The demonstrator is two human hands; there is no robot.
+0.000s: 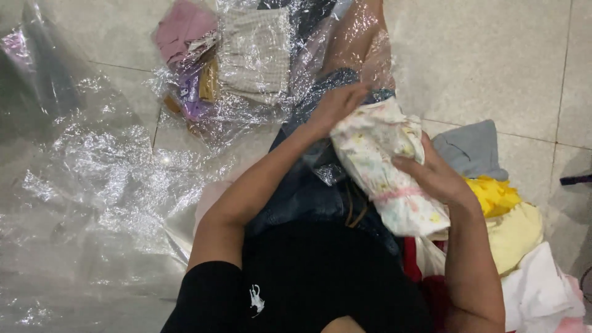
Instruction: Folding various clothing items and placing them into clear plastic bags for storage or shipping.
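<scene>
A folded floral cloth (pixel 385 166) lies across the lap between both hands — the left hand (pixel 336 105) rests flat and open on its far end, the right hand (pixel 435 176) clasps its near side, beside a clothes pile (pixel 512 228).

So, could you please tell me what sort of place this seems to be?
Probably a home or small packing spot, worked on the floor: pale floor tiles, a pile of clothes on the ground, and clear plastic bags, one holding folded garments.
</scene>
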